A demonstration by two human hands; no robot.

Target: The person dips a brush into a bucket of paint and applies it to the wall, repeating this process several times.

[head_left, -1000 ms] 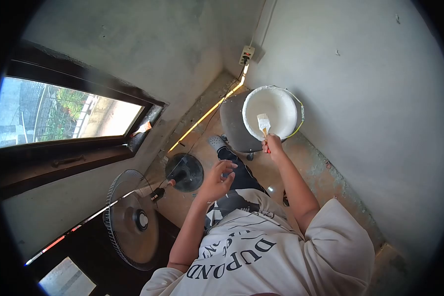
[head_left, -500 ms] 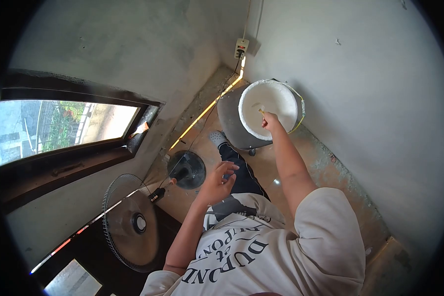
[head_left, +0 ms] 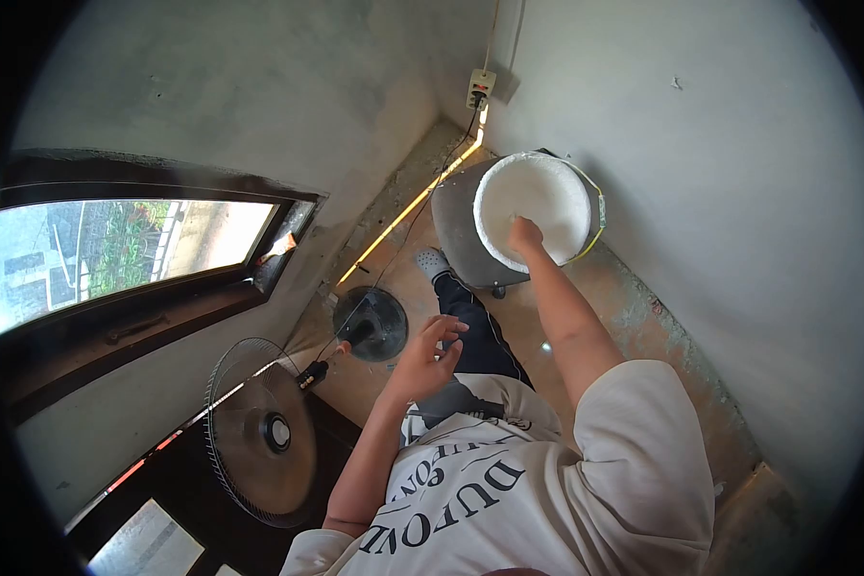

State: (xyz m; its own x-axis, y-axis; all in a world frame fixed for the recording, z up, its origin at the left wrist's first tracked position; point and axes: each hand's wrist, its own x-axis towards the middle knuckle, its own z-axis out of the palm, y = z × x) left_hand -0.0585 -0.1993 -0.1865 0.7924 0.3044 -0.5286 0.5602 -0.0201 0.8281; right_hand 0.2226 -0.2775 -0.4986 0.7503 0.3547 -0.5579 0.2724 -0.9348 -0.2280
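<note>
A white bucket (head_left: 562, 192) with pale material inside rests on a grey seat (head_left: 456, 216). My right hand (head_left: 525, 233) is closed and reaches over the bucket's near rim into its mouth. What it grips is hidden in this view. In front of my shirt, my left hand (head_left: 432, 360) hangs in the air with its fingers apart and slightly curled, holding nothing. The bucket's handle (head_left: 601, 211) lies down along its right side.
A standing fan (head_left: 264, 432) is at the lower left, with a round black base (head_left: 370, 324) beside my leg. A dark-framed window (head_left: 144, 240) is at left. A power socket (head_left: 481, 88) with a cable hangs near the corner.
The thin yellowish tool that showed at my right hand is out of sight, and that hand sits slightly lower against the bucket's opening. The whole view has shifted slightly.
</note>
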